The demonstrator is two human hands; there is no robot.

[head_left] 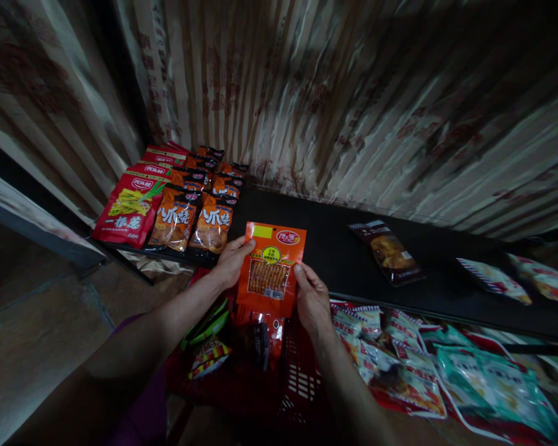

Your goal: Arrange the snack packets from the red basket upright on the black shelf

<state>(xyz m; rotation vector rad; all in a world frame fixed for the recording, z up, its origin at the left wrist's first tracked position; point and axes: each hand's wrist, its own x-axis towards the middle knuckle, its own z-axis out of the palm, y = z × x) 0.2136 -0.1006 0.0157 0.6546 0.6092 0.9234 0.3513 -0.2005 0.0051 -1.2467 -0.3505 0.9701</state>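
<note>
An orange snack packet [272, 263] with a clear window and a yellow round label is held upright between my two hands. My left hand [233, 263] pinches its left edge, and my right hand [312, 296] grips the right edge with the thumb on the front. Below the packet stands a red plastic basket [300, 371]. Inside it lie a green bag [209, 325], a yellow and red striped bag [210, 357] and a red packet [275, 334], partly hidden by the orange one.
On the black shelf [325, 248], red snack bags [130, 207] and several orange-and-black bags [212, 223] stand at the left. A brown bag [388, 253] and white bags [493, 280] lie rightward. More bags [400, 359] sit below. A patterned curtain [307, 93] hangs behind.
</note>
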